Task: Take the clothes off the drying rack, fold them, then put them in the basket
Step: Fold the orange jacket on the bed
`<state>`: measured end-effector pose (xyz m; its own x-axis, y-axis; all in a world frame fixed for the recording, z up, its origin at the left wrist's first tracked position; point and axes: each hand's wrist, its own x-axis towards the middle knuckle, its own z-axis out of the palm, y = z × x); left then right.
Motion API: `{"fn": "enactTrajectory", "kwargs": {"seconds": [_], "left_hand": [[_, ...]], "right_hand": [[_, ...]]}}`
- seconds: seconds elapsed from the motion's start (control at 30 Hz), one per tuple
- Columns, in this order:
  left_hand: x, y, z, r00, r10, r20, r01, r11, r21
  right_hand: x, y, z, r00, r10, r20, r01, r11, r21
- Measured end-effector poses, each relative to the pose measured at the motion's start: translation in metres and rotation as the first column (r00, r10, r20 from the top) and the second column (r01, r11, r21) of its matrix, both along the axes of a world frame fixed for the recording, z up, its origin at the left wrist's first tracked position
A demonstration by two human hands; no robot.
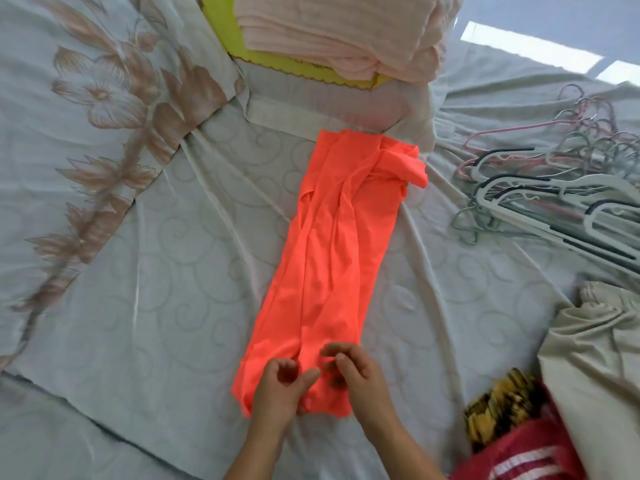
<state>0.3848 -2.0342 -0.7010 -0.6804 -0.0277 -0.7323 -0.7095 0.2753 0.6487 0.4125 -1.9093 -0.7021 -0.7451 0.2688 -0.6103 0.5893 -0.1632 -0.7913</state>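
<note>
Left hand (280, 388) and right hand (358, 379) at near hem of long neon-orange stretchy garment (332, 258), fingers curled; actual pinch unclear. Garment lies folded narrow lengthwise on pale patterned bed sheet (166, 271), likely set for end-over-end fold. Yellow-green plastic basket (221, 29) beyond.

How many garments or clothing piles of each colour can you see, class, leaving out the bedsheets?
Bright orange long folded garment: 1
Pale pink folded fabric pile: 1
Beige crumpled garment: 1
Red white-striped garment: 1
Yellow-and-black patterned cloth: 1
Total: 5
</note>
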Motion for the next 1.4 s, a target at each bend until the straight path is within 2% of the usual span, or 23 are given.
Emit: {"fn": "enactTrajectory", "kwargs": {"seconds": [0.07,0.1,0.17,0.23,0.27,0.33,0.37,0.4,0.43,0.53,0.67,0.73,0.8,0.87,0.93,0.97,1.03,1.07,1.17,1.23,1.27,1.33,1.4], "left_hand": [[0.000,-0.003,0.001,0.993,-0.103,-0.060,0.099,0.993,-0.068],[0.000,-0.008,0.001,0.989,-0.099,-0.108,0.088,0.991,-0.100],[0.000,-0.019,0.005,0.973,-0.012,-0.231,-0.021,0.990,-0.141],[0.002,-0.033,0.007,0.945,0.140,-0.295,-0.184,0.975,-0.126],[0.003,-0.040,0.005,0.929,0.250,-0.272,-0.283,0.955,-0.088],[0.006,-0.051,-0.001,0.905,0.377,-0.197,-0.397,0.915,-0.072],[0.005,-0.056,-0.005,0.909,0.383,-0.166,-0.399,0.914,-0.075],[0.003,-0.057,-0.008,0.914,0.384,-0.132,-0.395,0.916,-0.070],[-0.001,-0.057,-0.008,0.925,0.365,-0.105,-0.372,0.926,-0.062],[-0.012,-0.056,-0.011,0.959,0.259,-0.112,-0.267,0.962,-0.063],[-0.022,-0.052,-0.010,0.990,0.060,-0.128,-0.081,0.983,-0.164],[-0.022,-0.051,-0.007,0.988,0.058,-0.144,-0.082,0.982,-0.169],[-0.021,-0.047,-0.002,0.977,0.036,-0.210,-0.071,0.985,-0.158],[-0.021,-0.043,0.002,0.966,-0.035,-0.257,-0.002,0.990,-0.143],[-0.020,-0.039,0.000,0.964,-0.050,-0.260,0.027,0.995,-0.094],[-0.022,-0.038,-0.002,0.968,-0.037,-0.247,0.021,0.998,-0.066],[-0.027,-0.037,-0.005,0.975,-0.020,-0.222,0.007,0.998,-0.059],[-0.032,-0.038,-0.008,0.973,-0.019,-0.229,0.003,0.998,-0.070],[-0.043,-0.044,-0.015,0.969,-0.055,-0.243,0.031,0.994,-0.103],[-0.047,-0.049,-0.016,0.965,-0.060,-0.254,0.042,0.996,-0.076],[-0.047,-0.051,-0.016,0.963,-0.052,-0.265,0.038,0.997,-0.061],[-0.044,-0.054,-0.017,0.961,-0.032,-0.275,0.028,0.999,-0.015],[-0.039,-0.057,-0.017,0.960,-0.002,-0.278,0.010,1.000,0.026]], "right_hand": [[0.005,-0.003,-0.007,0.984,-0.178,-0.019,0.179,0.980,0.087],[0.010,-0.002,-0.012,0.970,-0.242,-0.020,0.242,0.959,0.146],[0.021,-0.004,-0.019,0.976,-0.209,-0.060,0.217,0.951,0.222],[0.034,-0.013,-0.027,0.985,0.067,-0.161,-0.006,0.934,0.356],[0.039,-0.019,-0.032,0.955,0.240,-0.173,-0.140,0.882,0.450],[0.048,-0.032,-0.039,0.844,0.528,-0.098,-0.351,0.680,0.644],[0.049,-0.034,-0.039,0.805,0.591,-0.057,-0.396,0.606,0.690],[0.046,-0.035,-0.037,0.802,0.594,-0.055,-0.388,0.590,0.708],[0.041,-0.034,-0.033,0.815,0.572,-0.088,-0.364,0.624,0.691],[0.030,-0.024,-0.035,0.839,0.528,-0.129,-0.291,0.637,0.713],[0.016,-0.013,-0.031,0.702,0.704,0.106,-0.551,0.443,0.707],[0.002,-0.005,-0.024,0.680,0.706,0.197,-0.662,0.476,0.578],[-0.017,0.005,-0.021,0.749,0.639,0.174,-0.629,0.603,0.490],[-0.049,0.019,-0.018,0.879,0.467,0.099,-0.452,0.748,0.485],[-0.091,0.041,-0.019,0.981,0.190,0.032,-0.189,0.915,0.357],[-0.114,0.056,-0.020,1.000,0.018,0.007,-0.019,0.962,0.273],[-0.156,0.089,-0.016,0.958,-0.286,-0.015,0.286,0.951,0.121],[-0.173,0.104,-0.013,0.925,-0.377,-0.038,0.379,0.923,0.066],[-0.216,0.140,-0.013,0.898,-0.429,-0.099,0.430,0.903,-0.016],[-0.241,0.157,-0.018,0.907,-0.419,-0.052,0.420,0.907,0.018],[-0.251,0.165,-0.022,0.914,-0.405,-0.010,0.404,0.909,0.107],[-0.263,0.177,-0.024,0.940,-0.327,0.100,0.258,0.868,0.423],[-0.264,0.192,-0.027,0.959,-0.239,0.150,0.071,0.719,0.691]]}}
